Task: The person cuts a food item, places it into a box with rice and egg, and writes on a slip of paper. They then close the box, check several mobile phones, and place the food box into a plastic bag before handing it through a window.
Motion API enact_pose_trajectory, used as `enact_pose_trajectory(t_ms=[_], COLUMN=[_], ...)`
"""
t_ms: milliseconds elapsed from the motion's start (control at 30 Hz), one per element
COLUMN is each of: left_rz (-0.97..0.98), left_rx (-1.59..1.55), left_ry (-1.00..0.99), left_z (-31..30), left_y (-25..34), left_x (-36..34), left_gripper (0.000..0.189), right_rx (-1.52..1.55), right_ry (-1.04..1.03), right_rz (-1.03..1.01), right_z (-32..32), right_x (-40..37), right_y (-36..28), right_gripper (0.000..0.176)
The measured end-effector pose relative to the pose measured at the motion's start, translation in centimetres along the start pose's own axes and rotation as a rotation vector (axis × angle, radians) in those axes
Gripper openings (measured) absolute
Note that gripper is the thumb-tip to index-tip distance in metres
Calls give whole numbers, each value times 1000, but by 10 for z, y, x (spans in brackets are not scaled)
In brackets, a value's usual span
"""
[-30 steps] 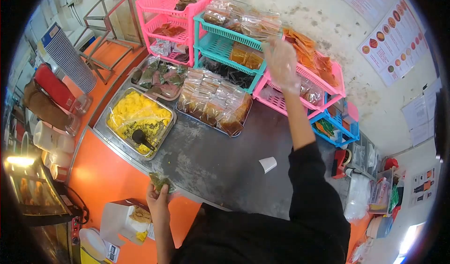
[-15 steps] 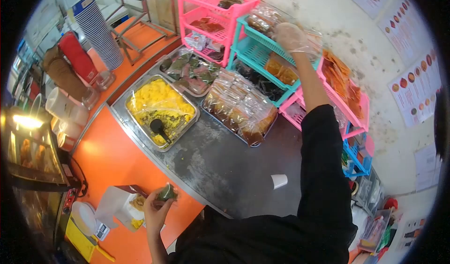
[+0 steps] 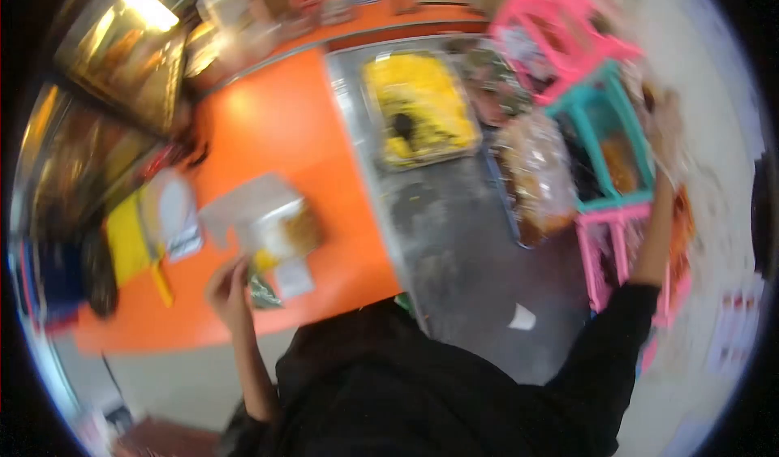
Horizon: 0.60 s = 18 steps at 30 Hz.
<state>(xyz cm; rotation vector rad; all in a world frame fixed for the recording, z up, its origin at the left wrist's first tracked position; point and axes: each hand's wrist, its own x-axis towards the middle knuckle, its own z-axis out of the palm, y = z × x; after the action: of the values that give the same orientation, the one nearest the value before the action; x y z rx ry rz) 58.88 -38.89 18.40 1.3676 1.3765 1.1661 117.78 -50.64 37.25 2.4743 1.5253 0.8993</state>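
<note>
Green packet (image 3: 261, 292) is seen in the head view, low on the left, pinched in the fingers of the left hand (image 3: 227, 288), which is closed around it just above the near edge of the orange counter (image 3: 284, 133). An open white box (image 3: 272, 222) with brownish food inside is found just beside the packet, farther from the body. The whole picture is smeared by motion, so fine detail cannot be made out.

The right hand (image 3: 667, 124) is raised at the far right, against the upper edge of the teal rack (image 3: 604, 145); whether it is open or closed on anything cannot be told through the blur. A pink rack (image 3: 604, 250) is seen below the teal one. On the grey steel surface (image 3: 454, 238) a tray of yellow food (image 3: 422, 108), a tray of bagged packets (image 3: 535, 173) and a small white cup (image 3: 522, 317) are set, the cup well apart from both trays.
</note>
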Motion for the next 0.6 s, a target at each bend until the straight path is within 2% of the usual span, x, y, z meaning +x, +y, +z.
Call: enact_pose_trajectory(t_ms=[33, 67, 100, 133, 167, 233, 267, 333, 367, 400, 433, 467, 533, 600], left_rz=[163, 268, 146, 143, 217, 408, 444, 556, 633, 565, 495, 478, 567, 466], left_rx=[355, 580, 511, 560, 660, 742, 725, 611, 513, 593, 664, 665, 509, 453], left_ry=[-75, -42, 23, 26, -8, 90, 86, 17, -46, -180, -312, -307, -323, -294], left_z=[-2, -11, -10, -10, -9, -2, 3, 16, 21, 23, 24, 25, 27, 19], left_y=[18, -1, -4, -11, -8, -29, -40, -76, -97, -111, -119, -122, -127, -118], left_x=[-2, 6, 9, 13, 18, 31, 39, 66, 77, 81, 82, 81, 77, 66], left_gripper=[15, 14, 13, 11, 10, 9, 10, 12, 13, 14, 15, 15, 17, 17], right_rx=[192, 346, 500, 431, 733, 1601, 1918, 2132, 2184, 2235, 2136, 2035, 2038, 2037], right_ry=[32, 34, 24, -183, -380, -841, -956, -801, -804, -804, -711, -617, -356, -184], right_rz=[-6, -77, -148, -134, -125, 109, 192, 509, 423, 339, 250, 161, 56, -159], right_z=[-24, -2, 21, 26, 31, 37, 34, -1, 3, 9, 5, 0, 1, 12], right_x=[-4, -12, -20, -30, -49, -87, -101, -121, -121, -116, -114, -113, -111, -109], right_y=[-50, -65, -80, -100, -141, -227, -264, -337, -365, -392, -411, -430, -487, -533], right_gripper=[38, 37, 36, 36, 36, 36, 37, 38, 31, 26, 24, 23, 17, 12])
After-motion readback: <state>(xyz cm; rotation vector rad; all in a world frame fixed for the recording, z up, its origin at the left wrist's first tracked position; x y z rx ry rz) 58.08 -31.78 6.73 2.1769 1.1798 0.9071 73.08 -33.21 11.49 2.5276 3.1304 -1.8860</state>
